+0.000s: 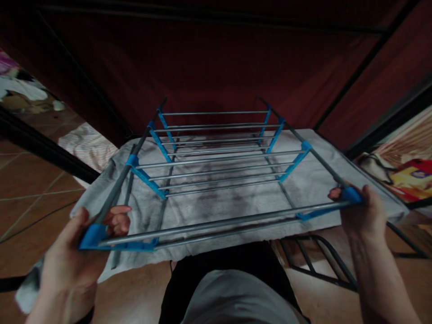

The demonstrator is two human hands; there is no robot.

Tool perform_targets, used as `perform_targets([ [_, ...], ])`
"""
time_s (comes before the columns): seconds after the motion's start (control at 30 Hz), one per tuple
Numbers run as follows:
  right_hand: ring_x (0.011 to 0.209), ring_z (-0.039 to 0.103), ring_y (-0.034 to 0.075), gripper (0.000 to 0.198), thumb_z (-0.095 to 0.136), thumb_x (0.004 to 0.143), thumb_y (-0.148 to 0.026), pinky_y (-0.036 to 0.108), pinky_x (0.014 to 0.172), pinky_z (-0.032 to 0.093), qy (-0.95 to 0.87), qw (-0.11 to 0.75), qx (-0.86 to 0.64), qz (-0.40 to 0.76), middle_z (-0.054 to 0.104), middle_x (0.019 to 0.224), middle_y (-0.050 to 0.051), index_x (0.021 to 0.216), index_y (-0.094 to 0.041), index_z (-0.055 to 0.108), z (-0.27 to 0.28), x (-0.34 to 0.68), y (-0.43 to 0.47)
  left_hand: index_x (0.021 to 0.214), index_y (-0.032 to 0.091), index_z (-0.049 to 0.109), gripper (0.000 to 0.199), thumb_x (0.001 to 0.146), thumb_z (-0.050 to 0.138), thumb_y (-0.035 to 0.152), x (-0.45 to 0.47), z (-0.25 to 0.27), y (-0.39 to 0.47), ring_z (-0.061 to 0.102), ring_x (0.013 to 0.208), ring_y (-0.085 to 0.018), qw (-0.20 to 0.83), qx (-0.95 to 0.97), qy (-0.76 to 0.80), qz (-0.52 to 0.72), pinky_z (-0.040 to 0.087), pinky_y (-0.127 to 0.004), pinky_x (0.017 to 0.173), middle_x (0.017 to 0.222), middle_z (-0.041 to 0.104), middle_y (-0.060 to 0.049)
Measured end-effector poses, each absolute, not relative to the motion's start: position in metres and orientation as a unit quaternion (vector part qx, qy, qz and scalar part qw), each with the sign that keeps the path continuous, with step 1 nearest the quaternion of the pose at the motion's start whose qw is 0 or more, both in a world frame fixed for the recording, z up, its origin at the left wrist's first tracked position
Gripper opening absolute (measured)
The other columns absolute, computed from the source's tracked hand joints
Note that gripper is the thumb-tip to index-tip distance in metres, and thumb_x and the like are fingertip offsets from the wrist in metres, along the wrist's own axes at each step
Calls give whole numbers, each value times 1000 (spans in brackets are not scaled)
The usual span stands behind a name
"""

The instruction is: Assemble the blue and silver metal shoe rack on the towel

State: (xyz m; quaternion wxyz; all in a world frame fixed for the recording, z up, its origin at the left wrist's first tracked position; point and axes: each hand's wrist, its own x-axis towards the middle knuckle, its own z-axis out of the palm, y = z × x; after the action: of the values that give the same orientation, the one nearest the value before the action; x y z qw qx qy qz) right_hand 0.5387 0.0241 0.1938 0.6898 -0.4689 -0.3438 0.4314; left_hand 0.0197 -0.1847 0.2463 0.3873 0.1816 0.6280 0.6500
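Observation:
A rack of grey metal tubes with blue plastic brackets (pixel 219 223) lies across a cloth-covered surface, its near end towards me. My left hand (pixel 72 252) is wrapped round its near left corner, by the blue bracket and the side tube. At the near right corner, my right hand (pixel 362 216) grips the other blue bracket, with the thumb on the outer side. Several cross tubes run between the two sides, held by blue side pieces. A loose-looking grey tube (pixel 130 186) shows beside the left side; whether it joins the rack I cannot tell.
Under the rack lies a grey cloth (pixel 216 202) over a flat surface. Dark red panels (pixel 216 67) with black frame bars rise behind it. A black metal frame (pixel 320 261) stands low at right, near a yellow and red package (pixel 413 180). A striped cloth (pixel 89 146) hangs at left.

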Motion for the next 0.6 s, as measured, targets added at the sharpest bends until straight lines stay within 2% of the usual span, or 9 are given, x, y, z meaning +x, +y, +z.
perform_targets([
  [0.1, 75, 65, 21, 52, 47, 89, -53, 35, 76, 51, -353, 654, -440, 505, 68, 81, 13, 102, -8, 69, 190, 551, 25, 94, 27, 73, 54, 83, 43, 70, 8, 236, -188, 59, 70, -25, 388, 174, 638, 642, 59, -40, 58, 79, 69, -7],
  [0.17, 79, 66, 22, 57, 45, 89, -57, 36, 79, 52, -336, 641, -435, 535, 69, 87, 15, 103, -8, 69, 179, 557, 31, 91, 29, 73, 54, 83, 41, 72, -2, 219, -186, 63, 77, -27, 383, 165, 643, 643, 61, -44, 68, 84, 72, -5],
  [0.23, 79, 66, 21, 58, 48, 87, -59, 35, 80, 53, -320, 637, -453, 536, 69, 86, 15, 101, -8, 70, 157, 560, 39, 84, 30, 73, 46, 84, 45, 67, -11, 193, -183, 65, 84, -28, 374, 152, 649, 645, 60, -43, 75, 91, 74, -3],
  [0.3, 76, 65, 19, 51, 57, 82, -58, 32, 79, 54, -307, 627, -488, 524, 70, 85, 12, 94, -11, 72, 125, 561, 47, 83, 29, 73, 38, 85, 50, 58, -16, 161, -179, 66, 86, -26, 382, 129, 663, 631, 60, -39, 78, 88, 74, -2],
  [0.4, 75, 66, 20, 52, 64, 74, -64, 34, 77, 56, -305, 588, -523, 537, 71, 85, 9, 90, -15, 73, 73, 560, 52, 78, 22, 71, 34, 89, 48, 43, -15, 111, -175, 66, 79, -20, 385, 35, 658, 646, 58, -33, 77, 78, 73, -2],
  [0.47, 84, 67, 22, 51, 67, 72, -64, 37, 85, 55, -306, 569, -534, 545, 73, 93, 8, 90, -17, 73, 45, 559, 50, 75, 20, 71, 31, 90, 48, 36, -10, 86, -175, 66, 79, -18, 382, -2, 643, 664, 56, -30, 82, 78, 72, -2],
  [0.6, 111, 64, 25, 48, 66, 74, -62, 38, 102, 49, -303, 560, -525, 565, 71, 115, 10, 97, -20, 74, 20, 559, 44, 80, 17, 73, 27, 84, 56, 38, -2, 63, -177, 67, 92, -21, 364, 24, 634, 682, 53, -35, 93, 89, 74, -6],
])
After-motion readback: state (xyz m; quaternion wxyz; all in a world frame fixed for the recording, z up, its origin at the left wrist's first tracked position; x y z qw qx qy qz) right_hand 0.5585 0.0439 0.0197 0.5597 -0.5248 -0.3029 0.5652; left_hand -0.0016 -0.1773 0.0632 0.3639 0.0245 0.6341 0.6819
